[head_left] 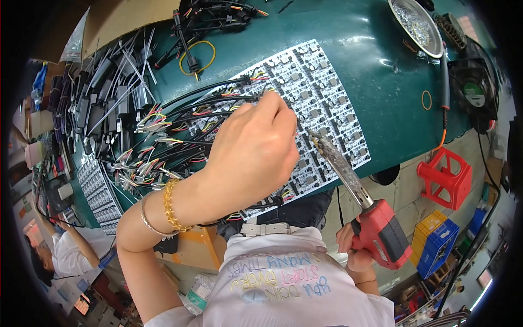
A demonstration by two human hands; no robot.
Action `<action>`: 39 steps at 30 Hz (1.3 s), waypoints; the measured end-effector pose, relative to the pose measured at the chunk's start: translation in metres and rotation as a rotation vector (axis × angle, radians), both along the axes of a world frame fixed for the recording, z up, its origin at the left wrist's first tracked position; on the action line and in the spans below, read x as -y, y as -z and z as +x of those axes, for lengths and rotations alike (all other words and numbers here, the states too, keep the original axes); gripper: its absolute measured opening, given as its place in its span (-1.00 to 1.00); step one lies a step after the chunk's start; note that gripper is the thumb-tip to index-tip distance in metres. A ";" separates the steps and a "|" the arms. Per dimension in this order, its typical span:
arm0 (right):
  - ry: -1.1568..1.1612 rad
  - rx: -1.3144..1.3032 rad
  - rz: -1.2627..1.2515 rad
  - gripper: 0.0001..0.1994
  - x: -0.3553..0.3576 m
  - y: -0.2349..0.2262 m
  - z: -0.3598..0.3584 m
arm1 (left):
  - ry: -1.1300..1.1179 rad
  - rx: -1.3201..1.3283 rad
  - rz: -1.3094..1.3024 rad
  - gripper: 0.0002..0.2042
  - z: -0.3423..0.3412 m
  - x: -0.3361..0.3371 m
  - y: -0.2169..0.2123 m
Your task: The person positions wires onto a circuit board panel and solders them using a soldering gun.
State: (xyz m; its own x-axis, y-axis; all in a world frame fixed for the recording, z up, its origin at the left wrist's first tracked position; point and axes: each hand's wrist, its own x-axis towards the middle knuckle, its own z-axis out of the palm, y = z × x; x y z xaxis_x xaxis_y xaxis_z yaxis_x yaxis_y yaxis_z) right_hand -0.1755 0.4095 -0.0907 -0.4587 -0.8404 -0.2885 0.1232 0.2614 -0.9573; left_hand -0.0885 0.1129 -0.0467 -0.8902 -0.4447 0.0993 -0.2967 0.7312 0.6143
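A white circuit board panel (332, 103), covered in rows of small dark components, lies at the table's near edge. Over its middle is my left hand (259, 139), fingers closed in a pinch; its fingertips, and what they hold, are hidden. Black cables (210, 101) with thin coloured wire ends run from the left across the panel, some passing under or beside this hand. My right hand (354, 248) is wrapped round the handle of a red and black soldering gun (381, 234). Its stained metal barrel points up and left, the tip over the panel close to my left hand.
Dark cables and sleeves (109, 92) pile at the left, near a second board panel (99, 191). A metal dish (417, 27), a coiled holder (449, 30) and a fan (473, 92) stand far right. A red stool (445, 177) and crates (436, 245) are below right; another person (71, 253) sits left.
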 end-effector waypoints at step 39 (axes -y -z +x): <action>0.163 0.181 -0.113 -0.06 0.028 -0.014 -0.004 | -0.029 0.193 -0.085 -0.89 -0.011 -0.001 -0.009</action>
